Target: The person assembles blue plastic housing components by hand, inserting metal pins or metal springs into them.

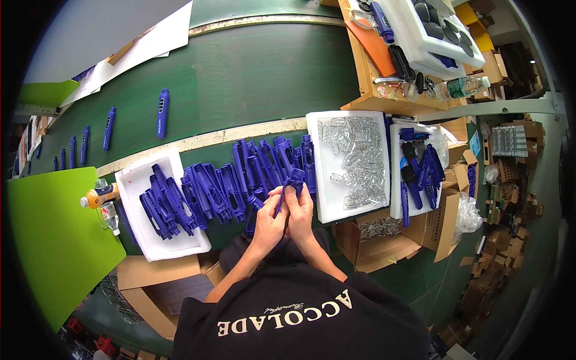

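In front of my body I hold a blue plastic tube-shaped housing (293, 181) tilted upward between both hands. My left hand (270, 223) is closed around its lower left side. The fingers of my right hand (299, 213) wrap the other side, with the thumb pressed on the housing near its upper end. Just beyond the hands, many similar blue housings (261, 162) lie in a row on the green bench. More of them (207, 192) continue to the left. What sits inside the held housing cannot be made out.
A white foam tray (324, 180) of transparent plastic parts stands right of my hands. Another foam tray (402, 207) holds blue and black pieces. At left, blue housings lie on a foam tray (195, 245). Finished-looking blue tubes (162, 114) stand along the green conveyor belt (270, 72). Cardboard boxes (384, 255) sit below.
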A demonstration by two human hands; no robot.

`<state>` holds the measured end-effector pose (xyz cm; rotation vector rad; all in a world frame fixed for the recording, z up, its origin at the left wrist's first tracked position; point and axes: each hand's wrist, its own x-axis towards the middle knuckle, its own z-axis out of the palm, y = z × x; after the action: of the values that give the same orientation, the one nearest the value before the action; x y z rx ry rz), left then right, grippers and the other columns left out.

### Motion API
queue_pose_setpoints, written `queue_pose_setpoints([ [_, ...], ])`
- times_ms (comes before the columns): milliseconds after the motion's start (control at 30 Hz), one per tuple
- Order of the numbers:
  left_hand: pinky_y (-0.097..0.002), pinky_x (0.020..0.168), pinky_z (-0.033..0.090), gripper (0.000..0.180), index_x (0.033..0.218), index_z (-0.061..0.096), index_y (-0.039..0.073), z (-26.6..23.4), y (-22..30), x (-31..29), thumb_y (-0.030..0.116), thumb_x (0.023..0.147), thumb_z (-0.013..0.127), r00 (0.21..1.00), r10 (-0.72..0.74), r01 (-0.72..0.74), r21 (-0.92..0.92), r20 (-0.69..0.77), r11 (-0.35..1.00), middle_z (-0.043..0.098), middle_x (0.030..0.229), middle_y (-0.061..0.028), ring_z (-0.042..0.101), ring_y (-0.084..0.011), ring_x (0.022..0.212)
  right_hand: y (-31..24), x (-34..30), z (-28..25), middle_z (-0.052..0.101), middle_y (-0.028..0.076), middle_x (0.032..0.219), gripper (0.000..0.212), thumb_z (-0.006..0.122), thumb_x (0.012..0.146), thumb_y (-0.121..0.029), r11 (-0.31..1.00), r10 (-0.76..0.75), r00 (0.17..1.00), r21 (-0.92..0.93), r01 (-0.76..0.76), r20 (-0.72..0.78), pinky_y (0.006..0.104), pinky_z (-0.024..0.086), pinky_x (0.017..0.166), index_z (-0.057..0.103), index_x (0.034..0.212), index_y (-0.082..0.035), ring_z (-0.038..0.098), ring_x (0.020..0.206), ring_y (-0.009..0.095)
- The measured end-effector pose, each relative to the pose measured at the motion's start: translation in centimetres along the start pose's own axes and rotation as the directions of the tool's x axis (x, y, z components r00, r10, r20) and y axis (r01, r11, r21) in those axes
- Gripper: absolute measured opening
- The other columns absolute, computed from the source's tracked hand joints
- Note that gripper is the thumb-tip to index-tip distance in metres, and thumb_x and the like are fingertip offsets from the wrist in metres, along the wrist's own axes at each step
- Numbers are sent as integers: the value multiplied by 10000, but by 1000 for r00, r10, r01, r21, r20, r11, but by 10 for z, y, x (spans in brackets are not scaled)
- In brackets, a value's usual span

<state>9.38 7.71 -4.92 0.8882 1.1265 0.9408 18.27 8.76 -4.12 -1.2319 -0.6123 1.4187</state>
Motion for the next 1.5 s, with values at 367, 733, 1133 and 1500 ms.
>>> queue_pose_setpoints([
  [367, -235, 436, 411, 172, 1083, 605, -20, 1, -10, 3, 107, 1026, 503, 978, 197, -176, 230, -73, 957, 589, 691, -24, 543, -71, 506, 9, 6, -5, 684, 154, 954, 199, 517, 1039, -227, 961, 115, 991, 243, -130, 74, 317, 561, 687, 517, 1061, -30, 684, 784, 214],
  [733, -233, 487, 442, 222, 1158, 600, -24, 1, 2, -3, 129, 1040, 491, 996, 40, -31, 115, -85, 993, 624, 815, -34, 552, -63, 558, 15, 4, -5, 696, 145, 924, 243, 507, 1045, -262, 985, 97, 991, 137, -109, 89, 288, 546, 673, 539, 1045, -21, 678, 761, 188],
  [1133, -269, 448, 438, 190, 1101, 602, -5, 0, 14, -5, 137, 1016, 509, 992, -97, 95, -19, -83, 995, 631, 721, -81, 593, -131, 518, 1, 6, -4, 700, 163, 936, 269, 465, 1057, -266, 998, 64, 992, -29, -61, 111, 285, 541, 707, 535, 1046, -7, 677, 798, 179],
  [1500, -243, 422, 405, 217, 1153, 605, -29, 1, -7, -4, 118, 1027, 507, 985, 71, -48, 149, -155, 988, 596, 738, -34, 533, -68, 502, 15, 6, 1, 689, 121, 853, 206, 502, 1047, -257, 980, 142, 989, 136, -147, 48, 250, 509, 557, 516, 1031, -52, 659, 670, 155],
])
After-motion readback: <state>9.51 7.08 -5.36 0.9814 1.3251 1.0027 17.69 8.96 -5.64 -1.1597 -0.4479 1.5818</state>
